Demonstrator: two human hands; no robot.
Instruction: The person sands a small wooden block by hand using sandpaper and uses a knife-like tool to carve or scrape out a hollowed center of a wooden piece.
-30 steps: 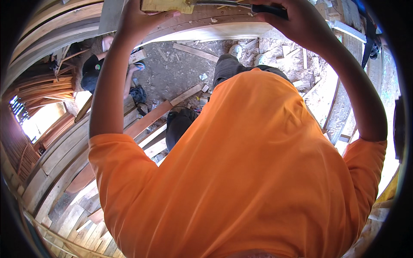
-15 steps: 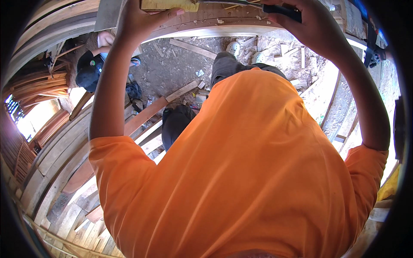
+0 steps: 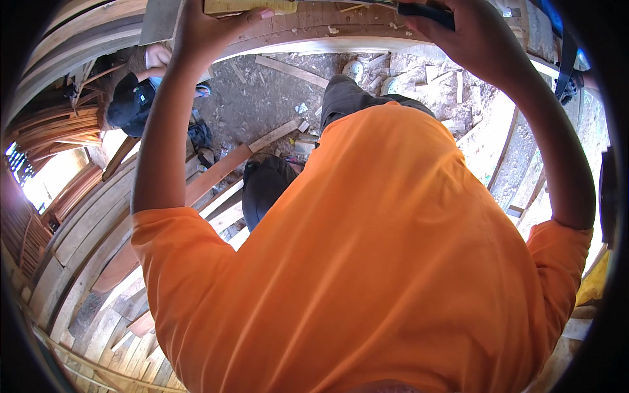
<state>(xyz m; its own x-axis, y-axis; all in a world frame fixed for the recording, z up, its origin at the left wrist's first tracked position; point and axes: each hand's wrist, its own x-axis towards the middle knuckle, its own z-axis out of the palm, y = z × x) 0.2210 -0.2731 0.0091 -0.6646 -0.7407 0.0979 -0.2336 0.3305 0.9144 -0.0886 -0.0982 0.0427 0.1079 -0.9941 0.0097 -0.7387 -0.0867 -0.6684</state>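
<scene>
At the top edge of the head view my left hand holds a pale yellow wooden block, its thumb lying along the near side. The fingers of that hand are cut off by the picture's edge. Farther right, my right hand is closed around the dark handle of a tool. A narrow metal part runs left from the handle toward the block; its far end is out of view, so I cannot tell the tool's exact kind. Beneath both hands lies a long wooden beam with small shavings on it.
Wood scraps and chips litter the dirt floor below the beam. A person in a dark cap is low down at the left. Long boards are stacked on the left, and a grey flat piece stands beside my left wrist.
The whole view has shifted slightly. Both hands keep nearly the same place and the same hold on the block and the tool. The person at the left has moved a little.
</scene>
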